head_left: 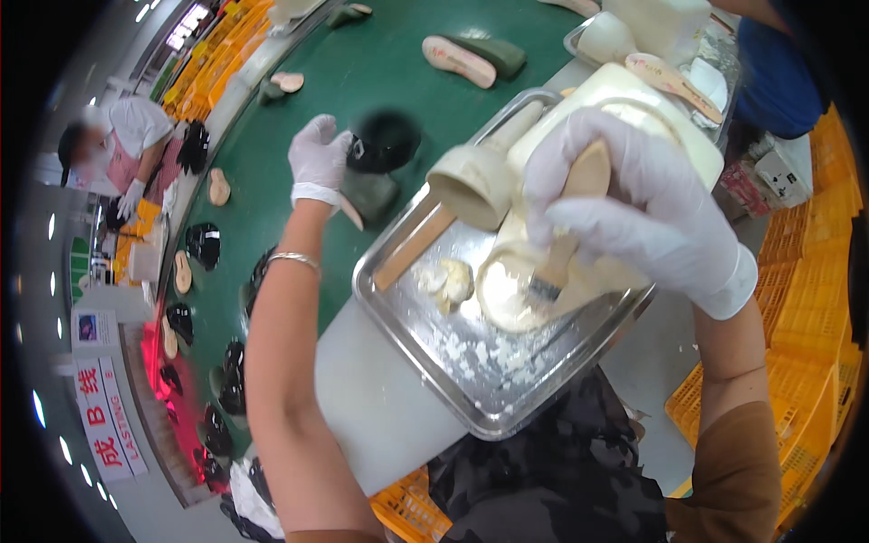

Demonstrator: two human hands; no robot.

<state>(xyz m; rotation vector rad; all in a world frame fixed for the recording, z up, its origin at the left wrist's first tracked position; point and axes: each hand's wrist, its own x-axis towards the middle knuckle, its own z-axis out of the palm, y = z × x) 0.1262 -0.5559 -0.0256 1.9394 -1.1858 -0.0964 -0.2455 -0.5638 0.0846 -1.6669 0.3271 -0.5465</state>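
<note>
My right hand (634,199), in a thin white glove, is closed around the wooden handle of a flat brush (559,262). The brush's dark bristle end dips into a cream-coloured scoop (507,312) of pale, creamy liquid. This scoop rests in a shiny metal tray (421,366) with white flakes and a crumpled lump on its bottom. My left hand (317,163), gloved too, is over the green belt with fingers loosely bent and apart. Right beside it are a blurred black shoe upper (385,142) and a green shoe last (369,197); whether the hand touches them I cannot tell.
A pale cup (472,185) lies tipped by a white container (701,149) at the tray's far side. More lasts with beige insoles (459,61) and black uppers (204,244) sit along the green belt (362,54). A co-worker (122,145) stands across it. Orange crates (797,362) are at right.
</note>
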